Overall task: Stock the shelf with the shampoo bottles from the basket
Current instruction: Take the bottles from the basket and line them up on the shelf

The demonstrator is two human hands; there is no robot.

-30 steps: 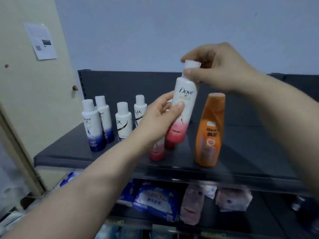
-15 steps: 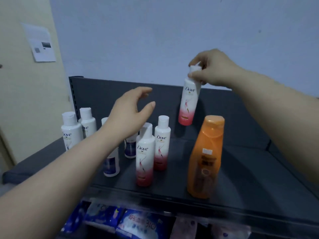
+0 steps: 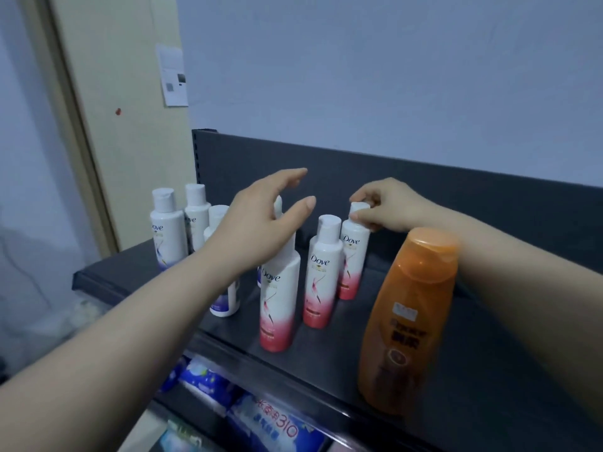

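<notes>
Nearest, at six o'clock in the view, blue packs (image 3: 270, 422) lie on a lower level. On the dark shelf (image 3: 489, 370) above, an orange bottle (image 3: 408, 321) stands upright by the front edge. At its ten o'clock, three pink-bottomed Dove bottles stand in a row running back: front bottle (image 3: 279, 301), middle bottle (image 3: 321, 272), rear bottle (image 3: 352, 262). The left hand (image 3: 261, 223) hovers over the front bottle, fingers (image 3: 290, 177) spread, holding nothing. The right hand (image 3: 388, 207) pinches the rear bottle's white cap. Farther off at nine o'clock stand blue-bottomed bottles (image 3: 166, 230).
</notes>
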